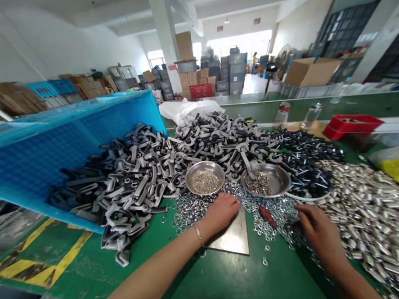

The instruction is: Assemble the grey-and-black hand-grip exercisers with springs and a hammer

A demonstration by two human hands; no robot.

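My left hand (220, 213) is closed with its knuckles up, over the top of a flat metal plate (233, 237) and against a pile of small metal rings (191, 210). What its fingers hold, if anything, is hidden. My right hand (321, 233) hovers at the right side of the spread washers (284, 222), fingers apart and pointing left. Between the hands lies a small red tool (268, 217). Behind them stand two steel bowls, one with tiny pale parts (204, 182), the other with small metal pins (258, 184).
A blue crate (75, 137) lies tipped at left, spilling grey and black handle-like parts (150, 173). Black-headed bolts (307, 160) and a heap of silver cylinders (378, 214) fill the right. Two bottles (281, 116) and a red bin (352, 127) stand farther back.
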